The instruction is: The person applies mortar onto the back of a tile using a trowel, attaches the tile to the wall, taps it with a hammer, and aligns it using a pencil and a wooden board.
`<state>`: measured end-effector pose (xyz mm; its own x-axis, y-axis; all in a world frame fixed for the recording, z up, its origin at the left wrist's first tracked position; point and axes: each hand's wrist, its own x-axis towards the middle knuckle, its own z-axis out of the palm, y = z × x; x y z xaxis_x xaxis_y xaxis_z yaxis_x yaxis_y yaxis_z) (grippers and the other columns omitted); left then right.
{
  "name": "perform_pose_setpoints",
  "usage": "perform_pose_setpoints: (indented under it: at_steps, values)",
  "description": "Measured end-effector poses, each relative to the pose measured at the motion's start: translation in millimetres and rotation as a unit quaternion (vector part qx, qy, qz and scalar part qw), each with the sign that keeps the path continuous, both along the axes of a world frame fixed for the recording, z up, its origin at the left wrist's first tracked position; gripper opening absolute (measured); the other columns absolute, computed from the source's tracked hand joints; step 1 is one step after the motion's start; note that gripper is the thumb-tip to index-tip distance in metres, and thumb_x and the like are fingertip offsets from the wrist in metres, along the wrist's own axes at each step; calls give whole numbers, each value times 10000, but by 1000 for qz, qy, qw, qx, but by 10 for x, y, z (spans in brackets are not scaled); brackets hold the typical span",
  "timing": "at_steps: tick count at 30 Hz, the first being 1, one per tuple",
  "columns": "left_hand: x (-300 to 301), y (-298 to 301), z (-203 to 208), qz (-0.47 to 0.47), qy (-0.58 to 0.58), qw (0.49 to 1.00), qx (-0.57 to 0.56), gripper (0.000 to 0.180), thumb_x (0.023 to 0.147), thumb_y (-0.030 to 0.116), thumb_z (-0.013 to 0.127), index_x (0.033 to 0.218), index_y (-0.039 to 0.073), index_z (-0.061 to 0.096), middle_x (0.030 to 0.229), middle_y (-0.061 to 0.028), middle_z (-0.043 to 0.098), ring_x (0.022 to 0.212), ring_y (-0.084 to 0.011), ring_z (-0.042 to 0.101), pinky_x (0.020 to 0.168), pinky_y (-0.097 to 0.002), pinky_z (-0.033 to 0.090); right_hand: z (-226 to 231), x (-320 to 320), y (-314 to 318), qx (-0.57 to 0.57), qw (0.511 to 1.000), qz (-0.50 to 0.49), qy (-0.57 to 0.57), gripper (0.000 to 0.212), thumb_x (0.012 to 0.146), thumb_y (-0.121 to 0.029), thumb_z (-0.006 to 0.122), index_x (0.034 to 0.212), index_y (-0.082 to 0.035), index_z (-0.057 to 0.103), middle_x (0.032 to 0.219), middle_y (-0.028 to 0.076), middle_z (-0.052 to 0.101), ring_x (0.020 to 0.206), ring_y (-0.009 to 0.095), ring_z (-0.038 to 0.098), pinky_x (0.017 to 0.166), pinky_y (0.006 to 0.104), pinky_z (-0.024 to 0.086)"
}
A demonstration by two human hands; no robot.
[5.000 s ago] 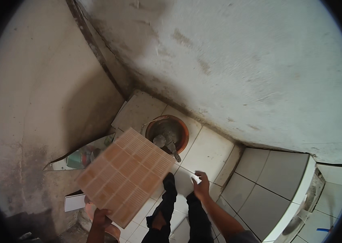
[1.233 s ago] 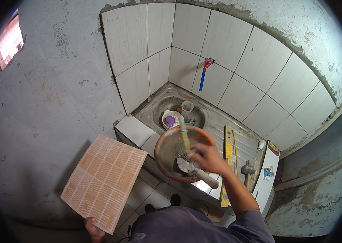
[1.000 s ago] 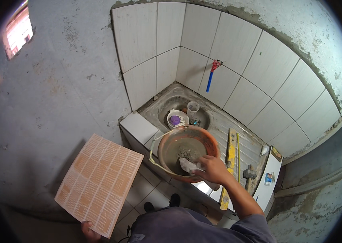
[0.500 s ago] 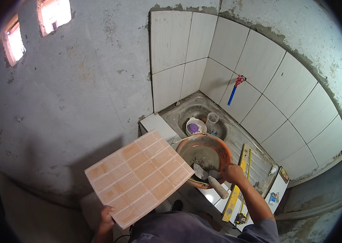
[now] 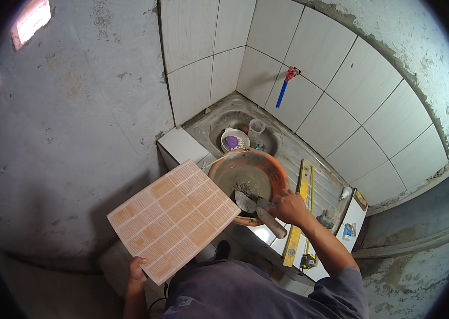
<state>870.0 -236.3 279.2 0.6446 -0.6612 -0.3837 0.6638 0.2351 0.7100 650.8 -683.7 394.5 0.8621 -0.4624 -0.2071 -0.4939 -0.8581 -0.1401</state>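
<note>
My left hand (image 5: 137, 270) grips the lower left corner of a large square tile (image 5: 174, 220), its ribbed orange back facing up. The tile slants beside an orange bucket (image 5: 280, 178) of wet grey mortar (image 5: 248, 178). At the bucket's right rim my right hand (image 5: 290, 207) is closed around a grey flat-bladed tool (image 5: 265, 203), mostly hidden by the fingers. Close by, a trowel (image 5: 272, 223) rests with its blade in the bucket and its pale handle sticking out over the near rim.
Behind the bucket, a steel sink (image 5: 211, 119) holds a white bowl (image 5: 229, 133) and a clear cup (image 5: 256, 126). A yellow spirit level (image 5: 291, 247) and a tape measure (image 5: 308, 261) lie at the right. A blue-and-red tap (image 5: 283, 93) juts from the tiled wall.
The whole view has shifted, so the sink, bucket and level appear higher and further left. Both hands keep their holds; the tile stays beside the bucket.
</note>
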Motion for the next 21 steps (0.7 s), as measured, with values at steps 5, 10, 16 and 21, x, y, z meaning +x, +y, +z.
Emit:
perform_pose_setpoints:
  at_steps: [5, 10, 16, 21]
  values:
    - [126, 0, -29, -8, -19, 1000, -17, 602, 653, 117, 484, 1225, -58, 412, 1131, -187, 554, 1007, -318, 570, 881, -391, 463, 183, 129, 276, 49, 985, 77, 148, 571, 703, -497, 634, 1035, -40, 549, 800, 188, 638, 792, 316, 639, 649, 419, 502]
    - [191, -7, -54, -14, -12, 1000, -4, 601, 657, 114, 478, 1228, -57, 409, 1141, -186, 548, 1014, -317, 567, 887, -394, 461, 300, 360, 152, 109, 975, 18, 193, 460, 754, -237, 539, 1080, 81, 476, 879, 250, 617, 870, 379, 605, 766, 419, 478]
    - [171, 12, 38, 0, -24, 1000, 7, 604, 655, 119, 475, 1230, -56, 410, 1137, -186, 549, 1009, -316, 570, 883, -396, 463, 871, 448, -358, 134, 954, 68, 260, 422, 714, -302, 604, 1028, -23, 565, 915, 183, 630, 862, 312, 614, 767, 397, 473]
    - [211, -25, 138, -6, 4, 1000, -1, 617, 644, 108, 477, 1233, -59, 404, 1136, -187, 548, 1001, -316, 574, 873, -392, 470, 1077, 464, -495, 2, 965, 52, 258, 352, 707, -155, 597, 1049, -73, 575, 914, 175, 631, 894, 324, 609, 760, 395, 480]
